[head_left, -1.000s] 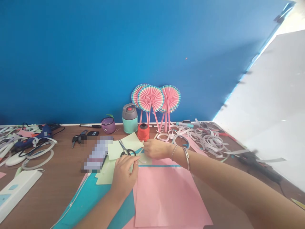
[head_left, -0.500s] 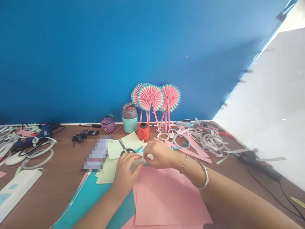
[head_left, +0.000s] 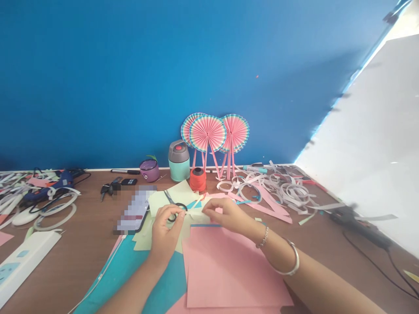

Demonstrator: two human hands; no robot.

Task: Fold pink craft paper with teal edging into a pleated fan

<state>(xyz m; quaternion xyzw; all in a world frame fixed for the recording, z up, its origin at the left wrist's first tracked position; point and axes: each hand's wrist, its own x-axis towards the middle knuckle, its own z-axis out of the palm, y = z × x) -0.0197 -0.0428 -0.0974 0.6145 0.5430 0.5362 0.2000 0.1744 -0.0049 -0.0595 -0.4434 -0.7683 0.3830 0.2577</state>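
A short pale strip [head_left: 197, 213], paper or tape, stretches between my two hands above the far edge of a pink paper sheet [head_left: 240, 266]. My left hand [head_left: 166, 231] pinches its left end, thumb against forefinger. At the other end, the bent fingers of my right hand [head_left: 231, 213] close on the strip. A narrow blue band [head_left: 206, 225] runs along the pink sheet's far edge. Scissors [head_left: 169, 197] lie on pale green paper [head_left: 160, 200] behind my left hand, which partly hides a handle. Blue paper [head_left: 131, 279] lies under my left forearm.
Behind stand pink paper fans [head_left: 207, 133], a teal jar [head_left: 179, 168] and a red spool [head_left: 197, 179]. A phone [head_left: 135, 211] with a cable is left. Loose strips [head_left: 288, 189] and a glue gun [head_left: 356, 229] lie right; a power strip [head_left: 26, 266] sits far left.
My hands have drawn apart, the left moving left and the right moving right. The pale strip now shows stretched between them, and the blue band on the pink sheet is more visible.
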